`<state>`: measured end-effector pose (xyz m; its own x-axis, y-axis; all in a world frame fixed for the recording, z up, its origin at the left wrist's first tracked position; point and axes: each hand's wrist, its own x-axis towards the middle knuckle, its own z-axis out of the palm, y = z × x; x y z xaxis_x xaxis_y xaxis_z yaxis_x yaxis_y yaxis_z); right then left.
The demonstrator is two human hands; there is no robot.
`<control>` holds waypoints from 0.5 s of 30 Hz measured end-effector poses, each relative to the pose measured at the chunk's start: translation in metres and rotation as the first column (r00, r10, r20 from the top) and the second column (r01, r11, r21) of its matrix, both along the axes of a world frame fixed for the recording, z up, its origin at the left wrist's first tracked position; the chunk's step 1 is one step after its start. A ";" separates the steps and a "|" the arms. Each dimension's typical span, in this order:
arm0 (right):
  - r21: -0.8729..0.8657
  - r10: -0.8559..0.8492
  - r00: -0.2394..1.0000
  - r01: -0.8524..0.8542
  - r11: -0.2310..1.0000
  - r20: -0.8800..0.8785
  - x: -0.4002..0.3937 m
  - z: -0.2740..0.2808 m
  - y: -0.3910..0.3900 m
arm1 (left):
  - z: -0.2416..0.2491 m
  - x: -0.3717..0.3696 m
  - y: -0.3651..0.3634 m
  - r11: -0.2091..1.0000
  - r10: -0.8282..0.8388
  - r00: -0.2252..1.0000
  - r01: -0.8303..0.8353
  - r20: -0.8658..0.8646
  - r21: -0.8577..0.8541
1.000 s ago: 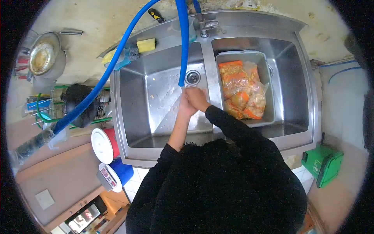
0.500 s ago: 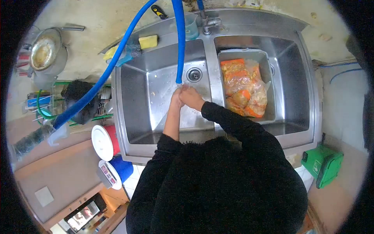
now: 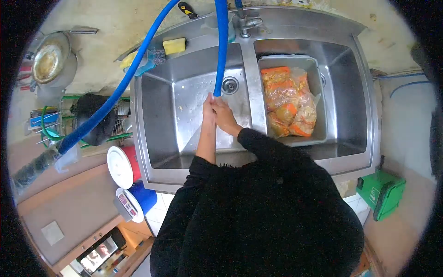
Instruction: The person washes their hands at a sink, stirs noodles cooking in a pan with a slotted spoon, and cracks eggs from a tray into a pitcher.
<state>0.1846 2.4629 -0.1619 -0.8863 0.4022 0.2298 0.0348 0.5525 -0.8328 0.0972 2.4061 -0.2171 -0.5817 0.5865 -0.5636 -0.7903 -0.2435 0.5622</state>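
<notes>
My left hand (image 3: 208, 110) and my right hand (image 3: 224, 115) are pressed together over the left basin (image 3: 189, 129) of a steel double sink. The left fingers point up, stretched out, beside the end of a blue hose (image 3: 221, 55). My right hand lies against the left one, its fingers extended and partly hidden. Neither hand shows anything held. The hose hangs from above, its lower end right at my fingertips. Below and beyond it sits the round drain (image 3: 230, 85). Small bits and drops lie on the basin floor.
In the right basin stands a grey tub (image 3: 323, 115) holding clear bags of orange-coloured food (image 3: 288, 101). A faucet (image 3: 251, 25) and yellow sponge (image 3: 174, 45) are at the back. A pot (image 3: 53, 60) is left; a green bin (image 3: 380, 194) stands right.
My hands have shifted from a tight clasp to lying more lengthwise against each other, the left fingers now reaching up. The hose end has swung slightly right.
</notes>
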 end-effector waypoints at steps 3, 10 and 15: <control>-0.261 -0.148 0.989 0.142 0.955 -0.001 -0.014 -0.009 0.000 | 0.048 0.032 0.016 0.970 0.239 0.969 -0.242 -0.060 -0.034; -0.711 -0.150 0.977 0.214 0.670 0.152 -0.036 -0.007 0.015 | 0.025 0.027 0.025 0.989 0.124 0.962 -0.140 0.243 0.052; -0.301 -0.126 0.992 0.121 0.946 0.004 -0.011 0.006 -0.003 | 0.002 -0.009 0.007 0.994 0.104 0.978 -0.110 0.179 0.019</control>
<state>0.1739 2.4594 -0.1562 -0.8225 0.5608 0.0946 0.0731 0.2692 -0.9603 0.0885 2.4133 -0.2155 -0.5339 0.5438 -0.6474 -0.8455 -0.3462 0.4065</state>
